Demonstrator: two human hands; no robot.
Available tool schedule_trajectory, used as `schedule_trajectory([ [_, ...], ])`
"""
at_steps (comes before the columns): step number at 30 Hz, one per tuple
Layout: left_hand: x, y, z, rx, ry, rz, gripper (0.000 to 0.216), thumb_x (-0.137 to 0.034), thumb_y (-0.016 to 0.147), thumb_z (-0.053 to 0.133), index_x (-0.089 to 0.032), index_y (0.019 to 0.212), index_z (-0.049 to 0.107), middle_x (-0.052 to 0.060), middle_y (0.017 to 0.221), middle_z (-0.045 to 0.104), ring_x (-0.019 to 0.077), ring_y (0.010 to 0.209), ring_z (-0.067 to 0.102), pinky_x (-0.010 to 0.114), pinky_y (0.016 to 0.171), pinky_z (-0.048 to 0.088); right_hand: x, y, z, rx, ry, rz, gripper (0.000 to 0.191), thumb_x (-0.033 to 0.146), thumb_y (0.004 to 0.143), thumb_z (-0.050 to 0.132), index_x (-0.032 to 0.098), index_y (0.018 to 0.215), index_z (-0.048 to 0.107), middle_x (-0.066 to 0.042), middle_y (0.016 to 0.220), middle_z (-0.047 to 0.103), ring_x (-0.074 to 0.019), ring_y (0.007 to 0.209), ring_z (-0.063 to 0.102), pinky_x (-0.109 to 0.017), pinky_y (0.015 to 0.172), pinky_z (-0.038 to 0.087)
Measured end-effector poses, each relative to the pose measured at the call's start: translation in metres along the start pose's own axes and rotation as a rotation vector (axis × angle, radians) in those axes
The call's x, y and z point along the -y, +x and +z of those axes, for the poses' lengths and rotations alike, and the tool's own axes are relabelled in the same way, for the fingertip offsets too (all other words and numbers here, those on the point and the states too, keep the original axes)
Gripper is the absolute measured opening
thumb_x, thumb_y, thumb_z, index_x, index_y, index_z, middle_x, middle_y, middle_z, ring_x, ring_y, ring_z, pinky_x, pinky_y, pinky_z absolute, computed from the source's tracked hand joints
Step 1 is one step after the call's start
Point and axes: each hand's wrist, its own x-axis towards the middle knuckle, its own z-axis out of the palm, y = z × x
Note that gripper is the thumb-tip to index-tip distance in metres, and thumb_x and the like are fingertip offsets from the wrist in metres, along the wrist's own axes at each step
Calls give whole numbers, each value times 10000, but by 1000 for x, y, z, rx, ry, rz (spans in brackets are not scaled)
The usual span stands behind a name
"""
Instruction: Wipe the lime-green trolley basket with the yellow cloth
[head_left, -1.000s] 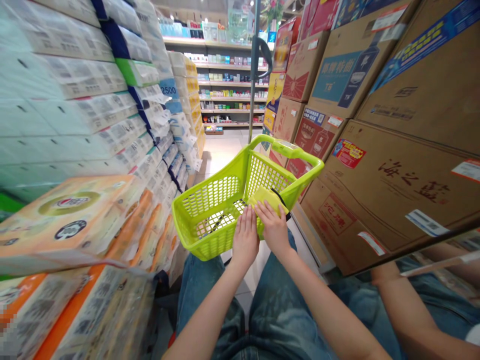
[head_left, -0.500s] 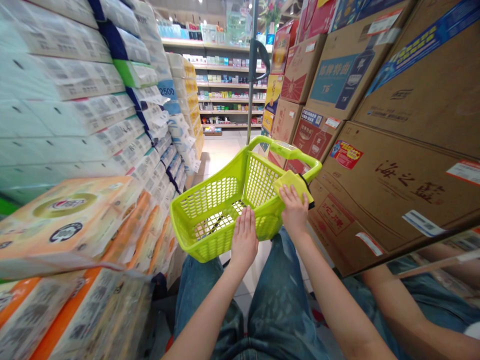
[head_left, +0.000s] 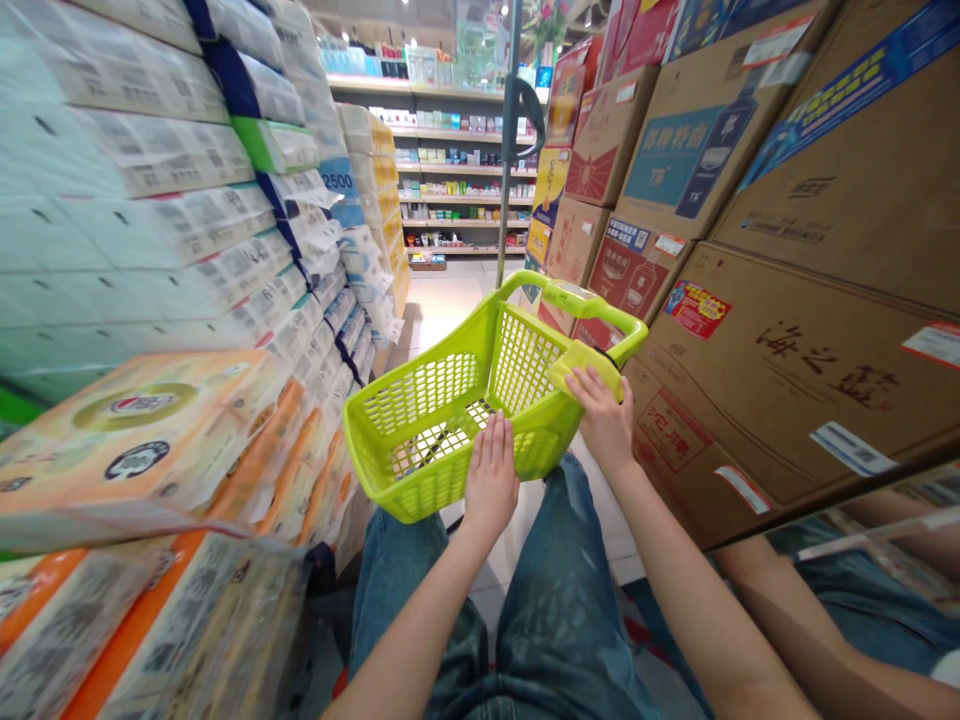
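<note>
The right fingers [head_left: 591,386] hold a yellow cloth [head_left: 571,361] (dark-edged) against the green basket [head_left: 420,501].

Cloth [head_left: 576,360] on basket [head_left: 416,392] (boxes [head_left: 757,380] right)

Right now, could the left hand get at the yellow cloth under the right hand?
Probably yes. The left hand rests on the near side of the green basket, and the yellow cloth lies farther along that side with nothing visible between them. The right hand covers part of it.

Glossy plastic basket [head_left: 442,485], matt cloth [head_left: 583,364]
</note>
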Motion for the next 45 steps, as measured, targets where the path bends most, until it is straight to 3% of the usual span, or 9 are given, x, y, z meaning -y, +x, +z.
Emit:
schedule_trajectory([
  [5, 0, 1, -3, 12, 12, -3, 849, -175, 809, 531, -20, 1551, 149, 169, 1652, 106, 280, 1534, 16, 460, 1246, 178, -17, 13, 0, -60, -38, 127, 617, 29, 820, 403, 275, 1364, 556, -33, 1468, 543, -211, 1410, 431, -559, 1189, 135],
  [13, 0, 0, 2, -11, 16, -6, 828, -132, 818, 505, -27, 1555, 141, 166, 1647, 142, 271, 1535, 37, 456, 1243, 198, 64, -24, 21, 70, 63, -25, 666, -2, 812, 400, 264, 1414, 501, -30, 1480, 530, -201, 1439, 383, -516, 1204, 120],
  [17, 1, 0, 3, -23, 37, -4, 795, -121, 839, 478, -25, 1554, 145, 158, 1644, 165, 264, 1535, 53, 450, 1242, 208, 81, -32, 26, 117, 104, -149, 625, 21, 849, 425, 258, 1423, 492, -38, 1478, 533, -195, 1436, 387, -486, 1216, 103],
  [22, 1, 0, 2, -11, 26, -1, 816, -141, 825, 512, -25, 1551, 157, 159, 1650, 128, 272, 1535, 41, 451, 1242, 204, 44, -26, 16, 106, 57, -205, 679, -5, 852, 402, 318, 1447, 448, -8, 1490, 519, -176, 1425, 405, -519, 1221, 26],
  [26, 1, 0, -1, 12, 18, 7, 833, -171, 821, 535, -13, 1548, 159, 167, 1650, 115, 283, 1533, 43, 444, 1245, 191, -5, -7, 9, -43, -12, -62, 642, -7, 850, 390, 282, 1412, 499, -42, 1467, 546, -189, 1411, 427, -544, 1209, 31],
  [29, 0, 0, -2, 16, 21, 2, 830, -175, 821, 536, -8, 1545, 168, 170, 1650, 109, 287, 1533, 39, 446, 1247, 181, -21, 5, 10, -130, -13, 36, 608, 1, 847, 393, 265, 1373, 544, -56, 1444, 568, -205, 1400, 441, -569, 1196, 58],
  [33, 0, 1, 0, 6, 20, -4, 828, -174, 823, 531, -12, 1548, 164, 164, 1651, 109, 282, 1533, 34, 445, 1249, 177, 8, -3, 18, -117, 17, 91, 694, -13, 786, 405, 278, 1408, 513, -50, 1461, 551, -230, 1432, 395, -576, 1193, 94],
  [39, 2, 0, 6, -32, 35, -4, 795, -135, 850, 487, -23, 1556, 140, 158, 1645, 157, 267, 1535, 51, 449, 1244, 206, 82, -41, 36, 7, 110, -64, 679, 1, 809, 391, 281, 1418, 499, -25, 1458, 556, -199, 1432, 393, -522, 1210, 113],
  [45, 2, -1, 6, -42, 25, -2, 794, -133, 856, 472, -28, 1560, 120, 159, 1641, 175, 265, 1534, 69, 450, 1241, 212, 86, -45, 33, 50, 100, -138, 645, 24, 854, 405, 276, 1444, 466, -40, 1472, 540, -209, 1426, 404, -526, 1218, 65],
])
